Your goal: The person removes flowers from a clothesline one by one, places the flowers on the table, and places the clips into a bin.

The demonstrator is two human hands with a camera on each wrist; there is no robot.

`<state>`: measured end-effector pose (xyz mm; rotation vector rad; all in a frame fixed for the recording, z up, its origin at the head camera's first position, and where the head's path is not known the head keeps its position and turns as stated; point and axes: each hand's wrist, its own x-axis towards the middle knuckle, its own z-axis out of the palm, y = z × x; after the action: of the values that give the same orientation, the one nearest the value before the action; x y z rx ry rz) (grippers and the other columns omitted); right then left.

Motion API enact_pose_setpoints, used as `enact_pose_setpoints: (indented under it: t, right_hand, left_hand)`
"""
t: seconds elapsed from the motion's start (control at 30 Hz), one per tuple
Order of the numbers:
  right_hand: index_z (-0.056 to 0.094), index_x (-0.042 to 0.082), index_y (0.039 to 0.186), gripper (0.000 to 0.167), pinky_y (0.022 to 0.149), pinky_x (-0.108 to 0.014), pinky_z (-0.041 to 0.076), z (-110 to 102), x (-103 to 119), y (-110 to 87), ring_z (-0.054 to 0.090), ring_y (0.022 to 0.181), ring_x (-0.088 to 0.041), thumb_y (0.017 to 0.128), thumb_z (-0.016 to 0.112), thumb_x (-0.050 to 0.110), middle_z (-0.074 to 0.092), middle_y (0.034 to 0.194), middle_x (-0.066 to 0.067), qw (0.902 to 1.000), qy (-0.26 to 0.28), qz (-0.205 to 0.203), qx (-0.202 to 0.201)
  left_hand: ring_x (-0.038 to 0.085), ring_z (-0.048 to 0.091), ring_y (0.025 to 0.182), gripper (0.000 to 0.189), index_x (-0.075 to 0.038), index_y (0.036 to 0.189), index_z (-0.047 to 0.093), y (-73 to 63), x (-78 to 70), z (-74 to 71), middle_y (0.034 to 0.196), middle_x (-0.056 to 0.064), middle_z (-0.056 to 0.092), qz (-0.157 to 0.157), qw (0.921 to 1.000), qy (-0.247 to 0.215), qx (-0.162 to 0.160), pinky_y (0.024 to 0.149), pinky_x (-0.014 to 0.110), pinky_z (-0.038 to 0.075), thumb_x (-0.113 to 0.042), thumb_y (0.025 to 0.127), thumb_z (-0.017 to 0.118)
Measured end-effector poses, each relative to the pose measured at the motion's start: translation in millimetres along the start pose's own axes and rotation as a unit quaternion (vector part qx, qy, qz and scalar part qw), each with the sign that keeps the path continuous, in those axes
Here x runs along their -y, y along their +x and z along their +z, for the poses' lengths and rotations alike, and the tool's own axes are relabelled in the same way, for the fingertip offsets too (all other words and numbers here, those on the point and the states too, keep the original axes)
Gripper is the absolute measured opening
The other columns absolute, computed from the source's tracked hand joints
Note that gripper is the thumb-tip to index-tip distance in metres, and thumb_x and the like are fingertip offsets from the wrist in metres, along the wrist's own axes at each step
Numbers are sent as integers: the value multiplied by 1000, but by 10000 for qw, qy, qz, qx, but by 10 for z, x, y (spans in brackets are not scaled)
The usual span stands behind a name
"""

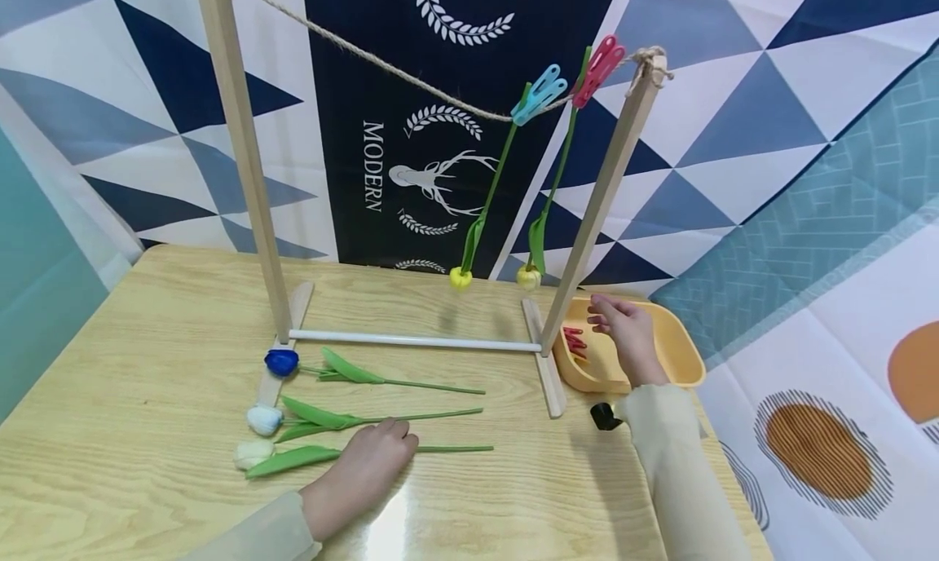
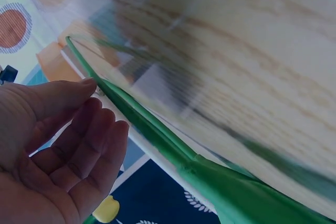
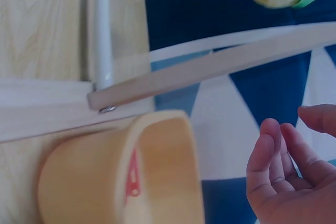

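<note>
My left hand point(image 1: 374, 463) is low over the table at the stem of a white artificial tulip point(image 1: 253, 453), the nearest of three tulips lying side by side. In the left wrist view its thumb and loosely bent fingers lie right at the green stem point(image 2: 139, 114). A pale blue tulip point(image 1: 265, 419) and a dark blue tulip point(image 1: 282, 362) lie beyond it. Over the yellow bin point(image 1: 678, 345) is my right hand point(image 1: 627, 333), fingers relaxed, with nothing in them. Red clothespins point(image 1: 575, 342) lie in the bin's left side.
A wooden frame point(image 1: 249, 161) with a white crossbar point(image 1: 414, 342) carries a sagging rope point(image 1: 381, 62). On the rope, a blue clothespin point(image 1: 539, 94) and a red clothespin point(image 1: 598, 72) hold two yellow tulips point(image 1: 460, 278) upside down. Patterned cloth point(image 1: 440, 178) hangs behind the table.
</note>
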<state>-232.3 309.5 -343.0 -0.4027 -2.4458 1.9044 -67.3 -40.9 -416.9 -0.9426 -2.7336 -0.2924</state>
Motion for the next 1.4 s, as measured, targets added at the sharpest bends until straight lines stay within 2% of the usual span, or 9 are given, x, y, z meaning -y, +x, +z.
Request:
enact_pose_setpoints:
  t: [0.17,0.4,0.5,0.63,0.73,0.83,1.03,1.2,1.4]
  right_hand:
    - [63,18,92,10,65,-14,51,13,107,-96,61,70,-2,91,61,28,66,79,11,9998,76,-175,-3]
    - [63,20,91,10,67,-14,52,28,189,-220,62,71,-2,90,61,30,66,80,12,9994,-122,-336,35]
    - [64,16,95,17,69,-15,52,35,227,-271,62,73,-3,90,62,32,65,81,12,9989,-199,-425,87]
    - [62,4,108,36,71,-17,53,51,295,-327,62,74,-3,89,62,35,65,84,11,9980,-354,-516,128]
    - [58,-1,114,43,71,-17,53,74,361,-366,62,75,-3,91,60,35,64,85,11,9969,-489,-584,173]
    - [58,0,115,43,71,-16,53,108,436,-415,62,77,-3,91,59,36,63,87,10,9958,-625,-628,251]
    - [58,0,116,46,72,-16,52,173,604,-495,63,79,-5,90,59,38,65,98,-2,9938,-596,-834,419]
    - [59,0,115,45,72,-16,53,239,796,-553,64,81,-8,90,60,37,65,100,-6,9912,-537,-1089,528]
    - [61,2,112,39,75,-16,54,348,1077,-589,65,82,-9,90,60,34,65,91,3,9847,-429,-1563,636]
  left_hand:
    - [11,47,60,19,-10,72,63,-12,19,-55,68,-2,52,-86,9998,-125,-128,47,20,42,8,68,69]
    - [10,47,59,10,-9,73,64,17,89,-125,68,-3,53,-253,9985,-269,-406,46,19,42,-3,74,72]
    - [10,50,61,7,-9,76,66,37,130,-194,70,-3,56,-406,9973,-408,-456,48,19,44,-6,76,72]
    - [10,55,66,5,-9,81,68,87,193,-320,72,-3,58,-636,9943,-590,-623,53,20,48,-8,78,72]
    - [11,56,66,7,-8,85,70,142,250,-430,74,-2,60,-786,9908,-688,-858,54,20,48,-10,78,73]
    - [12,58,68,10,-7,87,70,203,310,-542,76,0,63,-864,9869,-706,-1162,54,21,49,-11,79,74]
    - [17,60,69,11,-6,89,70,339,430,-758,79,4,66,-952,9761,-757,-1802,53,25,49,-11,80,73]
    - [20,63,79,14,-6,95,71,476,503,-928,87,6,68,-1182,9683,-1014,-1953,61,31,54,-13,84,69]
    - [22,64,80,14,-4,96,71,714,576,-1098,88,8,68,-1163,9581,-1194,-2328,64,35,54,-12,85,67]
